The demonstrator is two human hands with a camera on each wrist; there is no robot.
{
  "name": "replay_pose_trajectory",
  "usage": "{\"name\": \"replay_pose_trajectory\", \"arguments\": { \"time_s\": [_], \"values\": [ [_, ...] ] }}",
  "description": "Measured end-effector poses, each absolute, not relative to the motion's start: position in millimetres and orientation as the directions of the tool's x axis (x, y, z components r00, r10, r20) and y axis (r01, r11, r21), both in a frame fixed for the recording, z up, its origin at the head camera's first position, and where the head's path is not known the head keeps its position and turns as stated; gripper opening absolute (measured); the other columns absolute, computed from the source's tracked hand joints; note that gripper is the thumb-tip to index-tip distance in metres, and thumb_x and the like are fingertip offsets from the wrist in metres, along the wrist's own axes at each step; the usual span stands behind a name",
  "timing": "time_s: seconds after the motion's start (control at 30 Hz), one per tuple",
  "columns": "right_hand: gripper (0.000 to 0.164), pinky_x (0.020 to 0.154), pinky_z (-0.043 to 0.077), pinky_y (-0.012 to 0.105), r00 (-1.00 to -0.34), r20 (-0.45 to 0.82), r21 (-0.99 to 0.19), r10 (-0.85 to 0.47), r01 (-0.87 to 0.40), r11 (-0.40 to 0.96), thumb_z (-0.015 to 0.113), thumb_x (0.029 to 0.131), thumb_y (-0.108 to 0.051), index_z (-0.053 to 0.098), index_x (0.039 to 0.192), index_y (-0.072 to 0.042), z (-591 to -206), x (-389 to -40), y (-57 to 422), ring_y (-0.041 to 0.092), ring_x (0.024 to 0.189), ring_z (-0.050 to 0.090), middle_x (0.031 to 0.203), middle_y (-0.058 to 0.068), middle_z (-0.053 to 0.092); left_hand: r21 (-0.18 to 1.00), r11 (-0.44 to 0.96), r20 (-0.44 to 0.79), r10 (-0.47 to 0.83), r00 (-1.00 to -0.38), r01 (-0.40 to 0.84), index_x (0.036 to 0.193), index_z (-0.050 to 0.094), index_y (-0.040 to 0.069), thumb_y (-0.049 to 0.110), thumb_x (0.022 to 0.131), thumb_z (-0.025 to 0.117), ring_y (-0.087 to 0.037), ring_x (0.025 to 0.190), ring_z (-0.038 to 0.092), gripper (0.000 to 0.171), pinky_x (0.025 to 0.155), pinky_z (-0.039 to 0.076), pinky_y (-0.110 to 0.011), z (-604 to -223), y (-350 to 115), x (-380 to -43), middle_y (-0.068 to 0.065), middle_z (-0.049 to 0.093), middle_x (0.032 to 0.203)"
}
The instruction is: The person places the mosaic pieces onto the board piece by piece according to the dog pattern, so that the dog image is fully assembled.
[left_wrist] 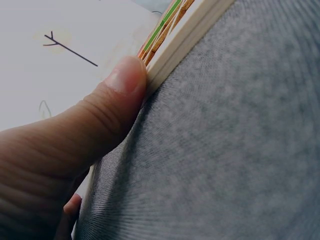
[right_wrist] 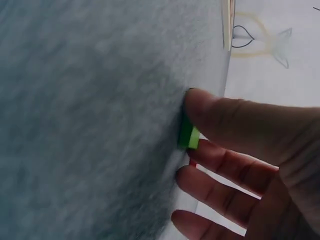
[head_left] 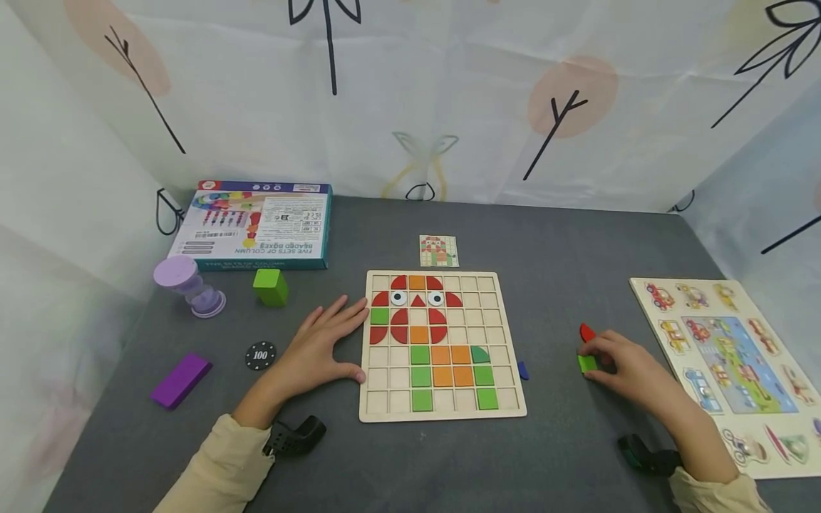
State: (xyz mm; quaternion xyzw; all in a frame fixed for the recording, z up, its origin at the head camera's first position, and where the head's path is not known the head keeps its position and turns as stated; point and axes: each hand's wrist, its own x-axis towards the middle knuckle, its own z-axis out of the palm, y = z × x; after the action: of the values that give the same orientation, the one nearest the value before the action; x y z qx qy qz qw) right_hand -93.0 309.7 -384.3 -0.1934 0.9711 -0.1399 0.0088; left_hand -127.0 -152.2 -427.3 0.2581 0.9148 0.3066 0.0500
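Observation:
A wooden grid board (head_left: 442,418) holds red, orange and green tiles and two eye pieces that form a picture. My left hand (head_left: 323,342) lies along the board's left edge with its fingers spread. In the left wrist view the thumb (left_wrist: 112,100) presses against the board's side (left_wrist: 175,55). Off to the right, my right hand (head_left: 625,367) pinches a green tile (head_left: 586,363) between thumb and fingers, low at the table. The right wrist view shows that green tile (right_wrist: 189,134) under the thumb. A red piece (head_left: 586,333) is just beyond these fingers, partly hidden.
A small pattern card (head_left: 439,251) lies behind the board, a blue piece (head_left: 523,370) beside it. At left are a box (head_left: 256,224), a purple hourglass-shaped object (head_left: 192,288), a green block (head_left: 271,287), a purple block (head_left: 182,381) and a black "100" disc (head_left: 260,355). A picture board (head_left: 670,360) lies right.

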Motion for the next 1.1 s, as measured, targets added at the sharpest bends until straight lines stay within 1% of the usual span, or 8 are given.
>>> {"name": "replay_pose_trajectory", "arguments": {
  "time_s": [0.1,0.2,0.33,0.5,0.63,0.77,0.9,1.1],
  "values": [
    [0.023,0.056,0.038,0.027,-0.928,0.028,-0.246,-0.372,-0.367,0.897,0.075,0.068,-0.012,0.064,0.089,-0.012,-381.5,-97.0,300.3,0.006,0.067,0.043,0.081,-0.006,0.051,0.585,0.679,0.067,0.504,-0.861,0.443,0.140,0.029,0.018,0.056,0.057,0.071,-0.024,0.136,0.009,0.101,0.105,0.003,-0.050,-427.2,-151.9,-127.1,0.005,0.022,0.147],
    [0.023,0.057,0.040,0.029,-0.917,0.058,-0.236,-0.396,-0.398,0.887,0.073,0.071,-0.014,0.063,0.091,-0.011,-379.2,-106.3,281.3,0.010,0.067,0.047,0.081,-0.005,0.053,0.581,0.682,0.066,0.503,-0.861,0.444,0.140,0.029,0.018,0.057,0.057,0.071,-0.024,0.136,0.009,0.101,0.105,0.003,-0.050,-427.9,-152.7,-127.2,0.005,0.022,0.147],
    [0.025,0.059,0.043,0.030,-0.890,0.087,-0.250,-0.447,-0.454,0.855,0.073,0.072,-0.016,0.062,0.095,-0.012,-373.7,-123.2,242.6,0.012,0.072,0.051,0.088,-0.004,0.055,0.583,0.681,0.069,0.502,-0.862,0.444,0.140,0.029,0.018,0.057,0.057,0.071,-0.024,0.136,0.009,0.101,0.105,0.003,-0.050,-429.0,-153.8,-127.0,0.005,0.022,0.147],
    [0.026,0.061,0.045,0.028,-0.874,0.050,-0.267,-0.483,-0.478,0.837,0.071,0.075,-0.020,0.062,0.098,-0.012,-366.9,-143.9,189.4,0.013,0.074,0.053,0.093,-0.002,0.056,0.587,0.676,0.071,0.504,-0.861,0.445,0.141,0.029,0.018,0.058,0.058,0.070,-0.024,0.136,0.009,0.101,0.105,0.003,-0.051,-429.5,-153.6,-126.7,0.005,0.022,0.147],
    [0.028,0.062,0.046,0.028,-0.865,0.029,-0.236,-0.502,-0.494,0.837,0.071,0.075,-0.022,0.063,0.100,-0.012,-367.3,-155.5,160.9,0.012,0.072,0.053,0.096,0.000,0.058,0.588,0.672,0.079,0.505,-0.859,0.450,0.140,0.029,0.018,0.058,0.057,0.070,-0.024,0.136,0.010,0.101,0.105,0.003,-0.050,-429.7,-152.0,-127.4,0.005,0.022,0.147],
    [0.027,0.062,0.047,0.028,-0.864,0.006,-0.198,-0.503,-0.494,0.846,0.071,0.074,-0.022,0.065,0.100,-0.013,-370.6,-160.1,149.6,0.011,0.073,0.053,0.097,-0.001,0.058,0.591,0.665,0.082,0.512,-0.855,0.456,0.140,0.029,0.018,0.058,0.057,0.070,-0.024,0.136,0.010,0.101,0.105,0.003,-0.050,-430.6,-149.9,-128.0,0.005,0.022,0.147],
    [0.026,0.063,0.047,0.028,-0.863,-0.019,-0.190,-0.504,-0.492,0.850,0.071,0.075,-0.023,0.066,0.098,-0.014,-372.7,-161.7,145.6,0.010,0.075,0.054,0.094,-0.002,0.058,0.591,0.667,0.077,0.512,-0.856,0.453,0.140,0.029,0.018,0.057,0.057,0.071,-0.023,0.136,0.010,0.101,0.105,0.004,-0.050,-430.2,-149.4,-128.1,0.005,0.022,0.146],
    [0.025,0.062,0.047,0.027,-0.855,-0.015,-0.170,-0.519,-0.509,0.844,0.071,0.074,-0.025,0.067,0.097,-0.015,-375.3,-165.5,140.0,0.010,0.074,0.053,0.091,-0.003,0.057,0.589,0.677,0.071,0.501,-0.863,0.442,0.140,0.030,0.017,0.055,0.057,0.072,-0.024,0.136,0.010,0.101,0.105,0.003,-0.050,-428.4,-151.6,-127.8,0.004,0.023,0.146]
  ]
}}
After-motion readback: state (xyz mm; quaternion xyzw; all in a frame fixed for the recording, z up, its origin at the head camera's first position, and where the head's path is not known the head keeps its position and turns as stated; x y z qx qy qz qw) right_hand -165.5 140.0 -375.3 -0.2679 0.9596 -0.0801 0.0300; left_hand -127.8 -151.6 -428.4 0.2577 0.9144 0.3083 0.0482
